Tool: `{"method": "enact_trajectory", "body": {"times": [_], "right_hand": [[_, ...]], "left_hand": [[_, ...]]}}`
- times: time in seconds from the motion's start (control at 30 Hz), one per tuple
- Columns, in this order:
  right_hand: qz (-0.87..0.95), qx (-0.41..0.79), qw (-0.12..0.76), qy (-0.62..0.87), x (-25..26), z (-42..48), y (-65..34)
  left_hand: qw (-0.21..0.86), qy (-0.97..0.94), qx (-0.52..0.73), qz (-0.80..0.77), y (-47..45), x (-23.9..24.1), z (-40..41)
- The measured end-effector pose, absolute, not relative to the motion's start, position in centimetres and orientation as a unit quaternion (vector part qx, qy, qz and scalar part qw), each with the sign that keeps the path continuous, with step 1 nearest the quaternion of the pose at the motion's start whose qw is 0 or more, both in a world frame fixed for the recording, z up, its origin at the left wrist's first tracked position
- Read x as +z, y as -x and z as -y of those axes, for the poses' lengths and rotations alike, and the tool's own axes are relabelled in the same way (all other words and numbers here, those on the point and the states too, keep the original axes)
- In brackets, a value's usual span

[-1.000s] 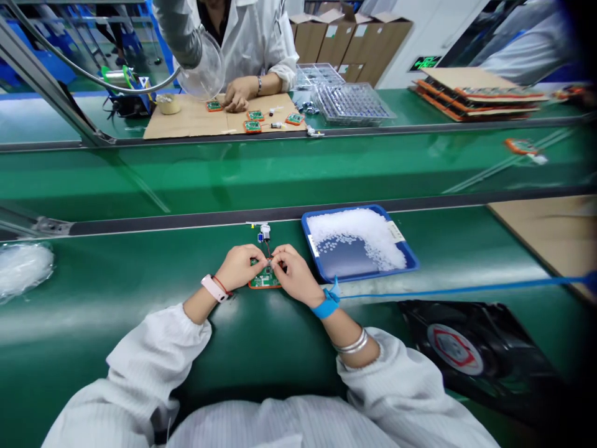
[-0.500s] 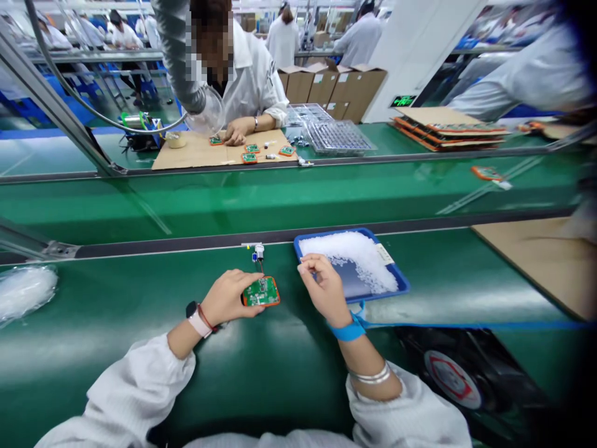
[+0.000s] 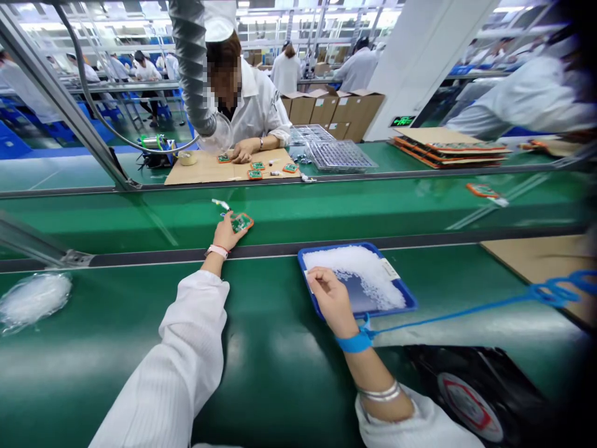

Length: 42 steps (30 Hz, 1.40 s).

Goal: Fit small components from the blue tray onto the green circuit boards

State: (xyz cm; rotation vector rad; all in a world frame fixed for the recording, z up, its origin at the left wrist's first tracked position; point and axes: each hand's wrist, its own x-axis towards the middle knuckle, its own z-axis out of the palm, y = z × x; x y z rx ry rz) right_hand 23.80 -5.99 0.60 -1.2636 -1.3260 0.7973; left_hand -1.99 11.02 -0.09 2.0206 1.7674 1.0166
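Note:
My left hand (image 3: pixel 226 234) reaches out over the green conveyor belt (image 3: pixel 298 208) beyond the bench edge. Its fingers grip a green circuit board (image 3: pixel 242 222) with an orange rim. A small white connector part (image 3: pixel 221 205) extends from the board's far side. My right hand (image 3: pixel 329 292) hovers at the near left of a blue tray (image 3: pixel 408 305) of white plastic pellets (image 3: pixel 359 264). The right fingers are curled with the tips pinched together; whatever lies between them is too small to make out. A blue wrist strap (image 3: pixel 355 343) circles my right wrist.
A bag of white material (image 3: pixel 35 297) lies at left. Cardboard (image 3: pixel 536 264) and a coiled blue cord (image 3: pixel 555 291) are at right, with a black object (image 3: pixel 480 386) nearer me. Across the belt, a co-worker's hand (image 3: pixel 245 150) rests by several boards. Another board (image 3: pixel 482 190) lies on the belt.
My left hand has carried the circuit board from above the bench forward and left, over the belt. My right hand has stayed pinched beside the tray. The view has tilted up slightly.

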Motion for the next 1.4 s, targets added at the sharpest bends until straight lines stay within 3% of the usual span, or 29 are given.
{"method": "enact_trajectory", "body": {"times": [0.1, 0.27, 0.63, 1.4], "right_hand": [[0.561, 0.335, 0.54, 0.53, 0.3, 5.9, -24.0], [0.556, 0.341, 0.541, 0.532, 0.0, 5.8, -24.1], [0.583, 0.335, 0.522, 0.524, -0.1, 5.9, -24.1], [0.638, 0.278, 0.476, 0.537, 0.2, 6.1, -23.8]], "left_hand": [[0.087, -0.725, 0.289, -0.619, 2.9, -1.2, -11.0], [0.01, -0.753, 0.301, -0.585, 2.0, -0.7, -8.6], [0.104, -0.804, 0.274, -0.518, 1.1, -0.7, 0.5], [0.125, -0.817, 0.32, -0.464, 0.6, -0.7, 0.6]]}}
